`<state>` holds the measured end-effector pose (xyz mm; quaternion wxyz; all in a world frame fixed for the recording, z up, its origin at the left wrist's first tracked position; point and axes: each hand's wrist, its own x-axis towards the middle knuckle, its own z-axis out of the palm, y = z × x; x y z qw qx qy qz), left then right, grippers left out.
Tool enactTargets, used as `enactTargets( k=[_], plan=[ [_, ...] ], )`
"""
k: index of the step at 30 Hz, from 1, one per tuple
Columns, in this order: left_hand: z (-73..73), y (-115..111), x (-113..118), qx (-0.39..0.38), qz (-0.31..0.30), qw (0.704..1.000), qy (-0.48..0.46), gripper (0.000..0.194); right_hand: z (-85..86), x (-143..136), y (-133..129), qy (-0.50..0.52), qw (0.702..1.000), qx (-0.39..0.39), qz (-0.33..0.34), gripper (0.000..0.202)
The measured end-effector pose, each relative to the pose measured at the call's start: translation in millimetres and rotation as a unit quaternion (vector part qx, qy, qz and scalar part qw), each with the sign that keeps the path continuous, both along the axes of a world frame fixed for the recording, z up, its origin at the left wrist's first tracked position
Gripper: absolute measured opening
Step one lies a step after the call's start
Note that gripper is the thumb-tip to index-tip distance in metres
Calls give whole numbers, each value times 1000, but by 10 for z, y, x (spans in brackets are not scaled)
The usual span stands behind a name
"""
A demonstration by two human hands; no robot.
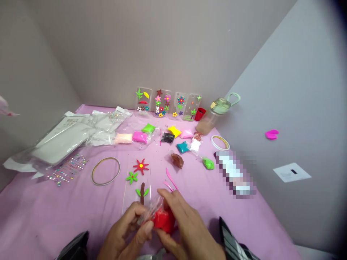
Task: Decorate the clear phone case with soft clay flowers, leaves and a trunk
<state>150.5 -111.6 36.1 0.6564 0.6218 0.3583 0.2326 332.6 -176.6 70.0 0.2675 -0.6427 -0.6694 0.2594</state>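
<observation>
Low in the middle of the head view, my left hand (129, 231) pinches the clear wrapper of a red clay packet (165, 219). My right hand (189, 225) curls round the other side of the red clay. Just beyond my hands lies a clear phone case (127, 195), partly hidden by them. It carries a red clay flower (141, 165) with a yellow centre, a green clay flower (132, 177) and a brown clay stem (142, 193) with green leaves. Pink modelling tools (171, 178) lie beyond my right hand's fingertips.
Several wrapped clay packets, a brown one (177, 160) among them, lie mid-table. Decorated phone cases (163, 103) lean on the wall beside a red cup (200, 114) and a bottle (214, 115). At left are a bangle (105, 171), gem stickers (67, 169) and bagged cases (62, 139).
</observation>
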Motion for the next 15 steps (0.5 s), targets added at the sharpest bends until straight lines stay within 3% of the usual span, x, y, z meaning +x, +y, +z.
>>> enactTargets(
  k=[4, 7, 8, 11, 15],
  plan=[
    [62, 23, -8, 13, 1, 1000, 2, 25, 13, 2, 45, 127, 992, -9, -18, 58],
    [95, 31, 13, 48, -5, 999, -8, 23, 79, 32, 83, 239, 970, -6, -44, 13],
    [99, 29, 19, 61, -6, 998, -12, 21, 94, 31, 90, 254, 966, -4, -55, 9],
    [98, 18, 22, 84, 7, 996, -21, 14, 93, 8, 88, 254, 965, 4, -59, 22],
    [92, 7, 5, 95, 11, 995, -4, 18, 37, -17, 54, 242, 969, -1, -47, 14]
  ],
)
